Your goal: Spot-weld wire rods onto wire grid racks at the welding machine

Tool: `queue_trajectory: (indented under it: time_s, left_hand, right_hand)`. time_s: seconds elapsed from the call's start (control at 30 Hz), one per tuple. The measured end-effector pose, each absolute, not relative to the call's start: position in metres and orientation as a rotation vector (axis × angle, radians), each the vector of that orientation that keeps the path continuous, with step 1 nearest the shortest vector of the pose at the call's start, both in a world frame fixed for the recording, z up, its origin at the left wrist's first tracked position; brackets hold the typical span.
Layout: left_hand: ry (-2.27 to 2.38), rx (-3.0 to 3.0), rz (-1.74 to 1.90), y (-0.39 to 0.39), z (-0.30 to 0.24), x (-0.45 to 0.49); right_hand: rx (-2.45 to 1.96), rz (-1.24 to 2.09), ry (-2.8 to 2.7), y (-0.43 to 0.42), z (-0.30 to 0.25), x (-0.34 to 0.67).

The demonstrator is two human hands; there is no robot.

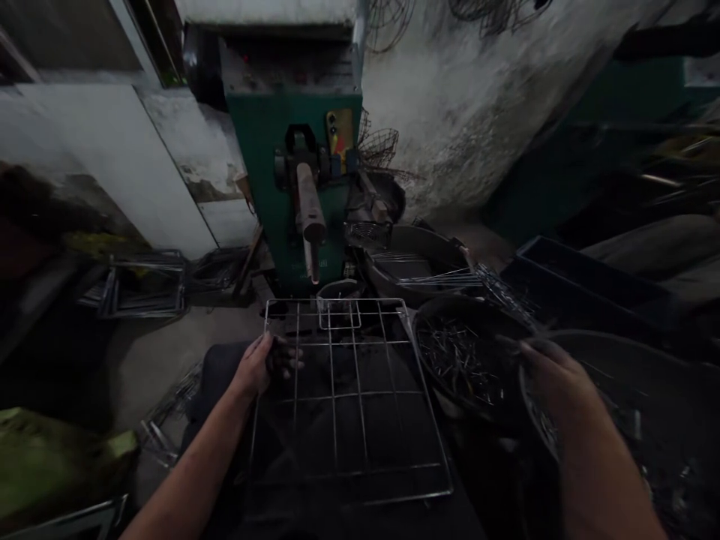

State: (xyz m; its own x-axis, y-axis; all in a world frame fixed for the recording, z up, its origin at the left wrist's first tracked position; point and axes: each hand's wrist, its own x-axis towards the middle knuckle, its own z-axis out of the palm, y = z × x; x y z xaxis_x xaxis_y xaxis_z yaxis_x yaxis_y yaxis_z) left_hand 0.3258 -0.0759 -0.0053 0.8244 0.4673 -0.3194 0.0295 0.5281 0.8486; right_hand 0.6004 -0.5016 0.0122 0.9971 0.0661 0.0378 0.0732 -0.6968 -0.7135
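A wire grid rack with a rectangular frame and crossing rods lies tilted over my lap. My left hand is closed on the rack's left edge near its far corner, with the fingers curled beneath. Off to the right, my right hand is smeared by motion above the rims of two dark basins. Its fingers look pinched together, and what they hold is too blurred to name. Short metal wire pieces fill the nearer basin. Beyond the rack's far edge, a machine's lower electrode arm points down toward it.
A green machine stands ahead with a phone on its front. Long rods lie across a tub behind the basins. Another large basin is at the right. Wire frames are stacked on the left floor, behind a green sack.
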Motion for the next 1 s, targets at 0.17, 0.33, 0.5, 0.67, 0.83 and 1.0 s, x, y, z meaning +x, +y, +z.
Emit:
queue_trajectory:
  time_s: [0.17,0.33,0.5,0.67,0.83,1.0]
  left_hand:
    - [0.559,1.005,0.295,-0.081,-0.004,0.328]
    - [0.576,0.980,0.330,-0.082,-0.002,0.324]
    - [0.560,0.977,0.335,-0.078,-0.002,0.318]
    - [0.533,0.953,0.341,-0.075,-0.002,0.315]
    - [0.521,0.935,0.321,-0.075,0.000,0.314]
    - [0.508,0.921,0.315,-0.075,0.000,0.315]
  right_hand:
    - [-2.114,-0.106,-0.612,-0.363,0.052,0.582]
    - [-2.319,-0.056,-1.112,-0.260,0.071,0.552]
    - [-2.358,-0.068,-1.261,-0.224,0.060,0.538]
    - [-2.406,-0.141,-1.377,-0.215,0.044,0.537]
    - [-2.426,-0.282,-1.421,-0.214,0.035,0.532]
    - [-2.383,-0.342,-1.382,-0.217,0.033,0.527]
